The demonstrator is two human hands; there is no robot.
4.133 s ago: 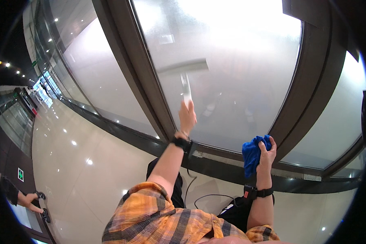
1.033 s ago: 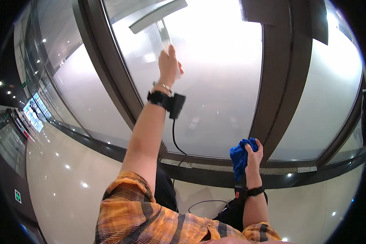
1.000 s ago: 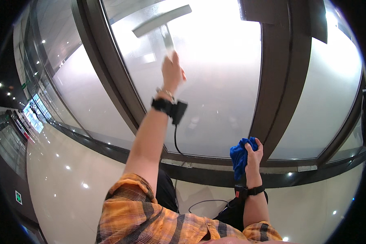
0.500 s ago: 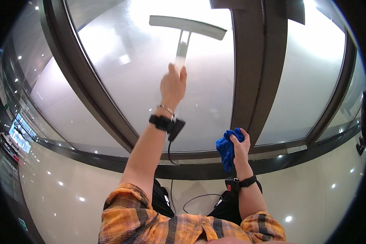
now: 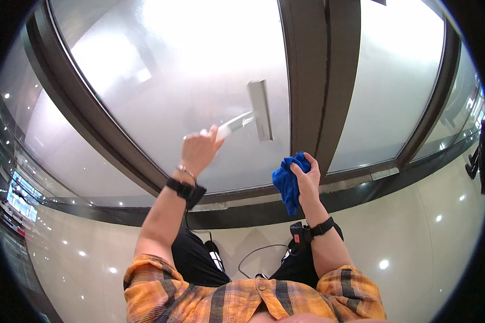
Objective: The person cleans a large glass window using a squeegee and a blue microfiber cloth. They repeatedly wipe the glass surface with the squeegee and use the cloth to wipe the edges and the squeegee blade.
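Left grip: the fingers were wrapped tight round the pale handle of a squeegee, arm raised, with a black band and a thin bracelet on the wrist. From that hand the handle ran up and to the right, and the squeegee's grey blade stood nearly upright, flat against the frosted glass pane, just left of the dark vertical frame post. The blade sat in the lower right part of that pane, above the bottom rail.

Right grip: this hand was closed on a bunched blue cloth, held up in front of the foot of the post, below and to the right of the blade, a little apart from it. Whether the cloth touched the frame could not be told. A black strap circled the right wrist.

A second frosted pane lay right of the post. A dark bottom rail ran under both panes, and below it spread a glossy pale floor dotted with reflected lights. At the lower edge showed the person's orange plaid shirt, dark trousers, and a thin cable lying looped on the floor between the legs.
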